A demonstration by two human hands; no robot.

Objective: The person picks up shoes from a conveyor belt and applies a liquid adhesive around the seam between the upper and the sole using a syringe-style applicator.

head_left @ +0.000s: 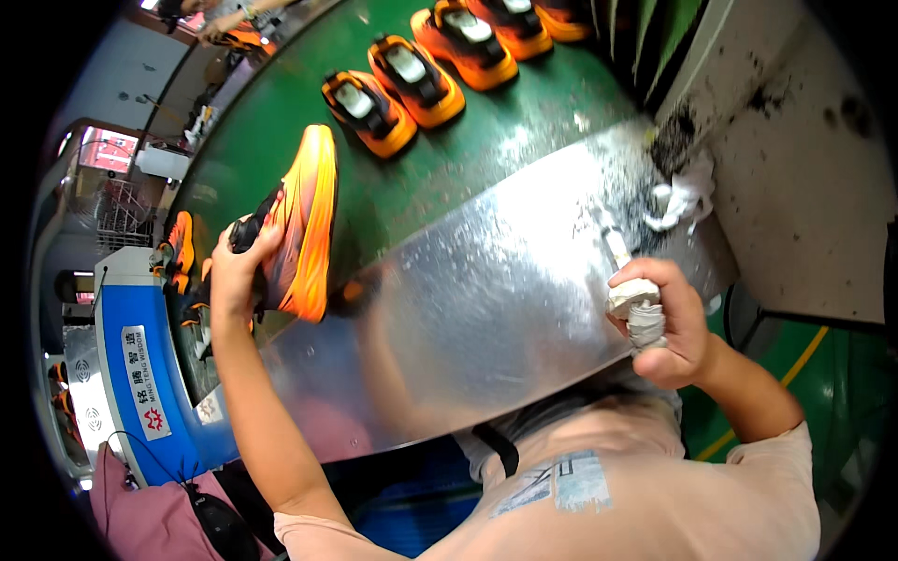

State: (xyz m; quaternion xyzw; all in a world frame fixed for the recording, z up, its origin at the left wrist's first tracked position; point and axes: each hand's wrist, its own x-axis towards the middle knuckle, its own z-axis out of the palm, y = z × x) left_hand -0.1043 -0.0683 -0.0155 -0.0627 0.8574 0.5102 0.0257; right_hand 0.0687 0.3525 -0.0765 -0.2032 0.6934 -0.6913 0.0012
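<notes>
My left hand (241, 266) grips an orange and yellow running shoe (316, 224) by its dark collar. The shoe is tipped on edge, toe pointing away, over the near side of the green belt (524, 154). In my right hand (681, 327), a small tool (645, 323) is wrapped in whitish tape or cloth, its thin pale tip directed away from me. Its exact kind does not show. That hand is above the right part of the metal ledge (486, 327), apart from the shoe.
Several orange and black shoes (374, 112) stand in a row on the belt's far side. Crumpled white cloth (686, 196) lies by dark smears against a machine wall (786, 178). More shoes (180, 248) sit left, near a blue panel (192, 365). Another person's arm (234, 21) shows at upper left.
</notes>
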